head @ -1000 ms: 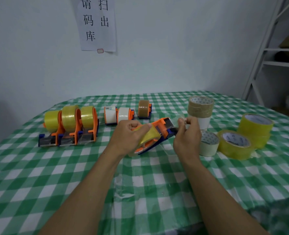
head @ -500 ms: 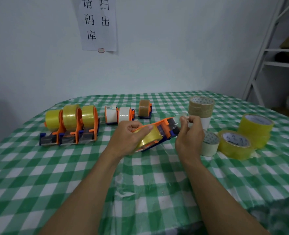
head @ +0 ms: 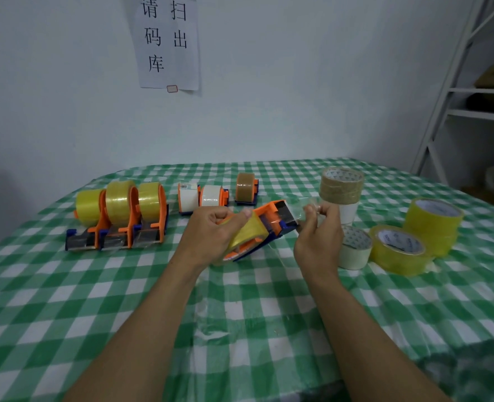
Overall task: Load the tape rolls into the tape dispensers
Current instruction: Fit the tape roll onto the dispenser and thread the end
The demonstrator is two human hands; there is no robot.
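**Feeding tape through the dispenser**

So the left hand (head: 211, 230) is gripping the orange dispenser (head: 272, 221), yellow roll (head: 247, 235) sitting in it, holding it tilted over the tabletop (head: 240, 300). The right hand (head: 318, 236) is pinching the clear tape end (head: 305, 211) at the dispenser's front. Loose rolls (head: 396, 249) are sitting on the right, and loaded dispensers (head: 118, 219) are lining up on the left.

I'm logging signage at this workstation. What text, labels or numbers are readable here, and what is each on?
"请扫码出库": large black characters on the paper sign on the wall.
Red-edged mark at the sign's bottom edge: too small to read.
Label on the white tape roll: too small to read.
Print on the cores of the brown roll and the flat yellow roll: blurred, unreadable.
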